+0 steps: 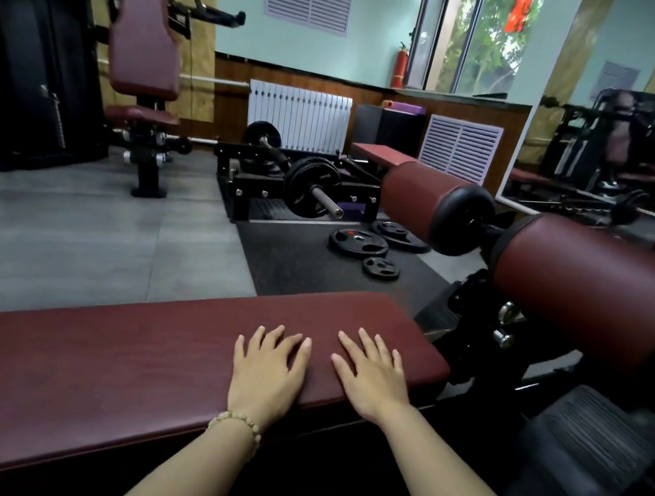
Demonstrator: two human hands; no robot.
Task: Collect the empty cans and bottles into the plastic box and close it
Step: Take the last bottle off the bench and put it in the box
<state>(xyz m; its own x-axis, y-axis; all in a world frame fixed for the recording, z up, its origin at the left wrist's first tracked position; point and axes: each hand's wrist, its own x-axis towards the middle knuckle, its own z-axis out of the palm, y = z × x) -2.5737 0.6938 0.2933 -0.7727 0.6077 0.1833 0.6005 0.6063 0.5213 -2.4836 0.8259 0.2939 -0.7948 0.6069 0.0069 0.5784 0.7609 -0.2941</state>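
My left hand [268, 367] lies flat, palm down, on a dark red padded bench [105, 367], fingers spread and holding nothing; a bead bracelet circles its wrist. Just to its right, my right hand [372, 373] rests the same way near the bench's right end, also empty. No cans, bottles or plastic box appear anywhere in view.
Two red roller pads [594, 285] on a black frame stand close at the right. Weight plates [358, 243] lie on a black mat beyond the bench, behind them a loaded barbell [309, 189] on a rack. A seated machine [143, 60] stands far left on the grey floor.
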